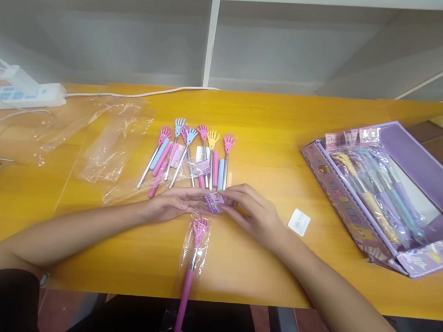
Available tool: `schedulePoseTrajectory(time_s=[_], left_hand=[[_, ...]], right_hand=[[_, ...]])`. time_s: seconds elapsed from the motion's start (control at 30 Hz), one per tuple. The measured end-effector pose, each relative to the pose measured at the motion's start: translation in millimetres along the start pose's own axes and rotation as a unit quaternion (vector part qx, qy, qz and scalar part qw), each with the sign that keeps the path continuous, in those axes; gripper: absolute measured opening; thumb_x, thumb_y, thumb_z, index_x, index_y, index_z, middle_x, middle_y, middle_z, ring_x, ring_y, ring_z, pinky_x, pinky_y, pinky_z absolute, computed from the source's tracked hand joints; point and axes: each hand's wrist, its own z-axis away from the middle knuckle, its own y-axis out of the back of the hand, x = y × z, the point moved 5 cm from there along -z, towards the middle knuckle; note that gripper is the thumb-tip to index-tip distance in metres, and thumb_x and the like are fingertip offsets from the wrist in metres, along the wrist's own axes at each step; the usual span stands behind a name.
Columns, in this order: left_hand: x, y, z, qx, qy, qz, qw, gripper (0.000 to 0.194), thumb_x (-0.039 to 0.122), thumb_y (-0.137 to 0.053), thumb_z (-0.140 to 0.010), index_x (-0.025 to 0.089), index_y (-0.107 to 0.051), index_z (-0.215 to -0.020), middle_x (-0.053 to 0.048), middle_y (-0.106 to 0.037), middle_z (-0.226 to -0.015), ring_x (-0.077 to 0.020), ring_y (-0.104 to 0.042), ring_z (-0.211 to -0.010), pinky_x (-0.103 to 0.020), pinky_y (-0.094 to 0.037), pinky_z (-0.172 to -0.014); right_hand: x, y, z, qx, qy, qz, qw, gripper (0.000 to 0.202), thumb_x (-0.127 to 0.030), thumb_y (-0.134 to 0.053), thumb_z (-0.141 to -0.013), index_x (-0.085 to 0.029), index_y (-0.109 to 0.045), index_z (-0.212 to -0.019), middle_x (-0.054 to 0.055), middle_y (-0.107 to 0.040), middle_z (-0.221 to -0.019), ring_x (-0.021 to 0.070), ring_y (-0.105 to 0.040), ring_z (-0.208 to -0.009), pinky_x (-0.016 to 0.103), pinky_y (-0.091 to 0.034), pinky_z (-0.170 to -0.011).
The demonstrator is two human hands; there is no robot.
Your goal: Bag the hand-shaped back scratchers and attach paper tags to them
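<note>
A pink telescopic back scratcher (pixel 185 297) with a hand-shaped head lies in a clear plastic bag (pixel 204 253), its handle reaching over the table's front edge. At the bag's top, a small purple printed card (pixel 214 202) sits between my hands. My right hand (pixel 254 212) pinches the card's right side between thumb and fingers. From the left, my left hand (pixel 176 202) holds the bag's top edge, fingers stretched behind the card and thumb in front. Just beyond lie several loose back scratchers (pixel 178 168) in pink, blue and yellow, some with purple cards among them.
An open purple display box (pixel 397 129) at the right holds several bagged back scratchers. A white label card (pixel 299 222) lies beside it. Empty clear bags (pixel 110 146) are spread at the left, near a white power strip (pixel 30 94) with cables. A shelf unit (pixel 211 34) stands behind.
</note>
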Motion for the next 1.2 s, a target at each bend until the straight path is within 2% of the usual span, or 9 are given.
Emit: schedulePoseTrajectory(time_s=[0.2, 0.3, 0.5, 0.7, 0.8, 1.0, 1.1, 1.2], left_hand=[[1.2, -3.6, 1.2, -0.015, 0.012, -0.004, 1.0, 0.07, 0.032, -0.065, -0.095, 0.023, -0.052, -0.164, -0.018, -0.062, -0.158, -0.04, -0.052, -0.153, -0.065, -0.037, -0.127], [0.3, -3.2, 1.1, -0.014, 0.012, 0.007, 1.0, 0.069, 0.032, -0.066, -0.094, 0.023, -0.054, -0.162, -0.017, -0.059, -0.162, -0.0397, -0.053, -0.152, -0.065, -0.036, -0.129], [-0.5, -1.0, -0.3, -0.002, 0.012, 0.011, 1.0, 0.069, 0.033, -0.066, -0.091, 0.016, -0.058, -0.158, -0.019, -0.06, -0.16, -0.0391, -0.055, -0.15, -0.062, -0.032, -0.132], [2.6, -3.2, -2.5, -0.004, 0.009, -0.01, 1.0, 0.068, 0.034, -0.067, -0.091, 0.015, -0.058, -0.156, -0.021, -0.063, -0.156, -0.0398, -0.055, -0.15, -0.061, -0.033, -0.131], [2.5, -4.3, -2.8, -0.013, 0.008, -0.024, 1.0, 0.068, 0.035, -0.067, -0.092, 0.016, -0.058, -0.157, -0.02, -0.062, -0.157, -0.0392, -0.053, -0.152, -0.06, -0.031, -0.133], [-0.2, -1.7, -0.5, -0.008, 0.017, -0.047, 0.999, 0.073, 0.035, -0.068, -0.091, 0.02, -0.055, -0.161, -0.016, -0.054, -0.167, -0.0394, -0.048, -0.156, -0.059, -0.028, -0.134], [0.7, -0.5, 1.4, 0.006, 0.02, -0.045, 0.999, 0.072, 0.034, -0.068, -0.089, 0.022, -0.058, -0.159, -0.013, -0.049, -0.171, -0.0391, -0.044, -0.159, -0.057, -0.028, -0.134], [2.2, -0.6, 2.1, 0.016, 0.018, -0.048, 0.999, 0.069, 0.033, -0.068, -0.089, 0.022, -0.061, -0.157, -0.012, -0.047, -0.173, -0.0379, -0.039, -0.162, -0.055, -0.028, -0.134]], right_hand=[[1.4, 0.9, 0.1, 0.008, -0.016, 0.007, 1.0, 0.045, -0.011, -0.068, -0.103, -0.024, -0.064, -0.146, 0.012, -0.073, -0.12, 0.0221, -0.075, -0.107, 0.04, -0.069, -0.091], [-1.2, -1.7, 1.0, -0.01, -0.005, 0.014, 1.0, 0.049, -0.009, -0.064, -0.104, -0.026, -0.062, -0.15, 0.011, -0.072, -0.121, 0.0224, -0.074, -0.111, 0.041, -0.068, -0.093], [-4.7, -8.2, 3.4, -0.045, 0.018, 0.078, 0.996, 0.054, -0.013, -0.065, -0.104, -0.032, -0.057, -0.155, 0.011, -0.073, -0.126, 0.0258, -0.071, -0.114, 0.046, -0.065, -0.095], [-4.2, -5.8, 1.5, -0.057, 0.035, 0.091, 0.994, 0.065, -0.014, -0.063, -0.106, -0.032, -0.043, -0.166, 0.008, -0.078, -0.126, 0.0249, -0.072, -0.101, 0.044, -0.062, -0.086], [-3.3, -4.9, 0.7, -0.051, 0.024, 0.073, 0.996, 0.058, -0.015, -0.063, -0.106, -0.03, -0.05, -0.161, 0.008, -0.078, -0.124, 0.0239, -0.072, -0.101, 0.043, -0.062, -0.088], [-4.2, -3.4, -1.6, -0.032, 0.013, 0.031, 0.999, 0.028, -0.015, -0.065, -0.105, -0.027, -0.07, -0.13, 0.007, -0.078, -0.113, 0.0227, -0.07, -0.102, 0.041, -0.061, -0.087], [-8.6, -4.6, -1.7, -0.068, 0.05, 0.073, 0.994, 0.035, -0.016, -0.062, -0.107, -0.029, -0.069, -0.139, 0.006, -0.081, -0.115, 0.0236, -0.069, -0.099, 0.04, -0.057, -0.083], [-10.6, -5.8, 0.3, -0.096, 0.084, 0.118, 0.985, 0.049, -0.013, -0.058, -0.108, -0.031, -0.059, -0.153, 0.003, -0.083, -0.118, 0.0247, -0.07, -0.103, 0.04, -0.054, -0.081]])
